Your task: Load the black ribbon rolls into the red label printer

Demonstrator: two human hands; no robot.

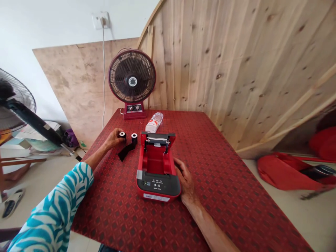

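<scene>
A red and black label printer (157, 196) stands on the table with its lid raised, baring a red inner bay. My right hand (187, 182) grips the printer's right side, with the thumb and part of the fingers hidden behind it. Left of the printer, my left hand (114, 138) is closed on a small black ribbon roll (123, 136) with a pale core, which is upright. Just beside it stands a second black ribbon roll (134, 138), apart from my fingers. A loose black strip (126, 152) trails from that second roll toward the front left.
Behind the printer a clear plastic bottle (154, 122) lies on its side. At the table's back edge stands a dark red fan (132, 82). The table (223, 196) has a red patterned cover. A floor fan (39, 127) is at left, and a red bag (280, 171) lies on the right.
</scene>
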